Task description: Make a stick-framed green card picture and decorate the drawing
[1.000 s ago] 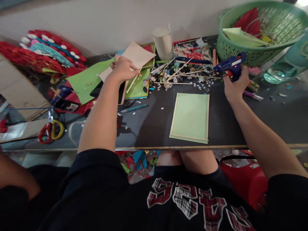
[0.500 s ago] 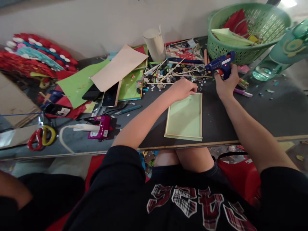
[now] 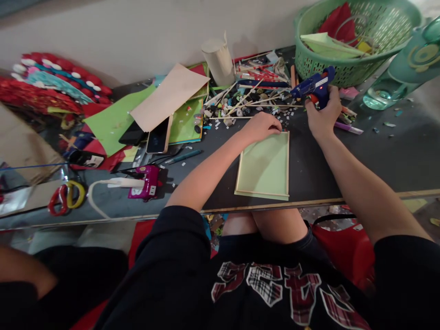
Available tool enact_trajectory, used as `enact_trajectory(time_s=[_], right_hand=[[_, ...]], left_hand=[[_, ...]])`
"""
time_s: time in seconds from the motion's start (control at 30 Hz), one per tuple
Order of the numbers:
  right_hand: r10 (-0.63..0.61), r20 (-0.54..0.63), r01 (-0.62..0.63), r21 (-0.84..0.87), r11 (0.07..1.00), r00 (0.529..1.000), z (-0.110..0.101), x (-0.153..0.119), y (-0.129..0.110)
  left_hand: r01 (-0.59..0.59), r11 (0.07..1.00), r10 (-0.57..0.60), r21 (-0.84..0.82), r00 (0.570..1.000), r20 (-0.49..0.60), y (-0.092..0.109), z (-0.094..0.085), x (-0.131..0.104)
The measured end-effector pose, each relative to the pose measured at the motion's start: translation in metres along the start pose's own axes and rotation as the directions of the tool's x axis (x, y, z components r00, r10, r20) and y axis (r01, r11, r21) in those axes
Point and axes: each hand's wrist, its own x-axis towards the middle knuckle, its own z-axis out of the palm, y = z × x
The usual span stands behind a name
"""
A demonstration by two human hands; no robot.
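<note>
My right hand [image 3: 325, 112] is wrapped round the handle of a blue glue gun [image 3: 318, 88]. The gun is raised over the back of the table, its nozzle pointing left and a small red light glowing on its side. My left hand [image 3: 261, 127] rests at the far edge of a light green sheet of paper [image 3: 263, 165], fingers curled in and closed. Whatever they pinch is hidden beneath them. Thin wooden sticks [image 3: 288, 162] run along the sheet's left, right and near edges.
Behind my hands lie pebbles and loose sticks [image 3: 247, 98]. A green basket [image 3: 343, 68] and a water bottle [image 3: 388, 85] stand back right. To the left are phones [image 3: 158, 136], coloured paper [image 3: 112, 119], scissors [image 3: 65, 199] and a purple power adapter [image 3: 146, 183]. Another person's arm [image 3: 25, 270] shows lower left.
The view has shifted slightly. My right hand keeps the glue gun at nearly the same spot, and my left hand stays at the paper's far edge with little movement.
</note>
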Motion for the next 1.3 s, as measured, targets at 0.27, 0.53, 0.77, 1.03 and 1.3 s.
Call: enact_trajectory(time_s=[0.27,0.53,0.77,1.03,1.3], right_hand=[[-0.001,-0.011,0.001,0.005,1.000,1.000,0.002,0.002,0.006],[0.027,0.034,-0.027,-0.003,1.000,0.999,-0.001,-0.001,0.001],[0.015,0.011,-0.015,-0.005,1.000,1.000,0.000,0.002,0.006],[-0.041,-0.096,0.045,0.044,0.998,0.995,0.007,0.009,0.022],[-0.065,-0.060,0.069,0.079,0.994,0.996,0.012,0.010,0.030]], left_hand=[[0.130,0.988,-0.101,0.079,0.949,-0.299,-0.005,-0.023,-0.033],[-0.168,0.972,0.175,0.164,0.984,-0.030,0.000,-0.006,-0.108],[-0.133,0.949,0.129,0.285,0.991,0.031,0.017,-0.009,-0.119],[-0.030,0.970,0.064,0.239,0.989,-0.135,0.004,-0.020,-0.026],[-0.313,0.880,0.271,0.358,0.948,0.165,-0.006,-0.003,0.025]])
